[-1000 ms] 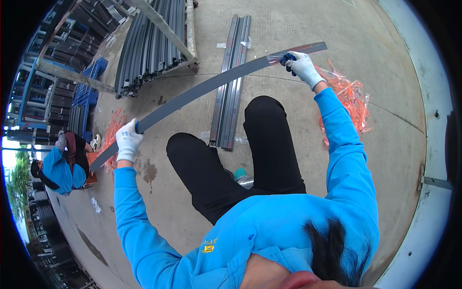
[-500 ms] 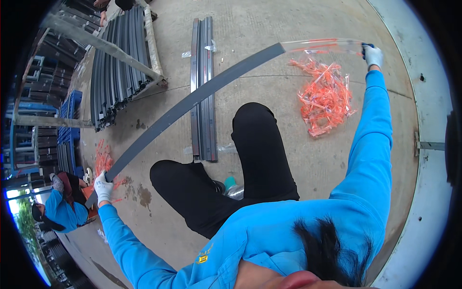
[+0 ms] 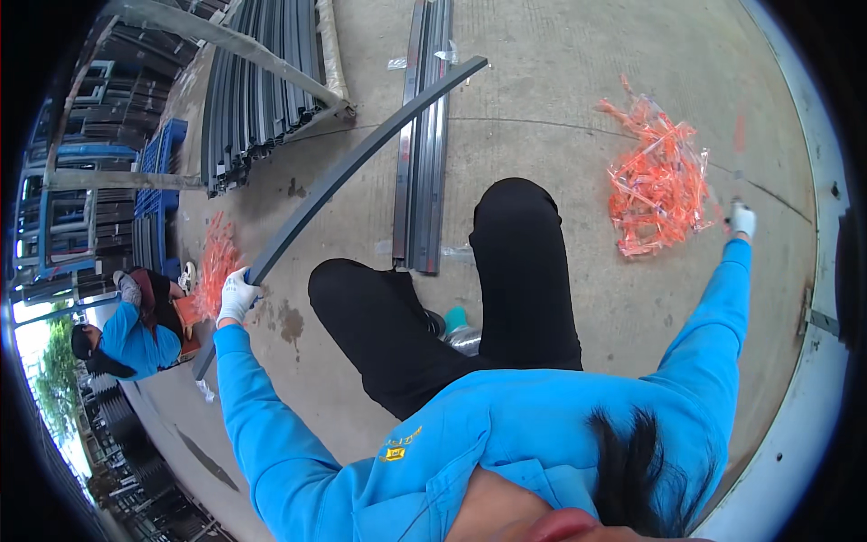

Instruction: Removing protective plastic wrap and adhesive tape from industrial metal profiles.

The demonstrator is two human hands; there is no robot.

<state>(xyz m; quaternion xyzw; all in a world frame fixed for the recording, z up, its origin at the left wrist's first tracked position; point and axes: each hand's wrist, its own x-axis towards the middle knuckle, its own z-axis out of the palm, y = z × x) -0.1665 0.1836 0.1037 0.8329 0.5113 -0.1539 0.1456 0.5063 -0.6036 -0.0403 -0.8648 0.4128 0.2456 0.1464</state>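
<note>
In my gloved left hand (image 3: pixel 239 296) is a long dark grey profile strip (image 3: pixel 339 172), gripped near its lower end. The strip slants up and to the right, its far end above the bundle of profiles on the floor. Out at the right, my gloved right hand (image 3: pixel 742 221) is closed and partly smeared by motion. A faint, blurred strip of clear and orange plastic film (image 3: pixel 740 135) trails from it. To the left of this hand lies a heap of crumpled orange and clear film (image 3: pixel 657 181).
A bundle of grey profiles (image 3: pixel 423 144) lies on the concrete floor beyond my knees. A metal rack (image 3: pixel 262 72) with many profiles stands at left. More orange film (image 3: pixel 217 257) lies near a co-worker (image 3: pixel 140 330) sitting far left. A pale panel (image 3: pixel 813 425) borders the right.
The clear film stretched between the strip's far end and my right hand has come off the strip. My right hand has swung down and toward me. The strip has turned to show a narrower side.
</note>
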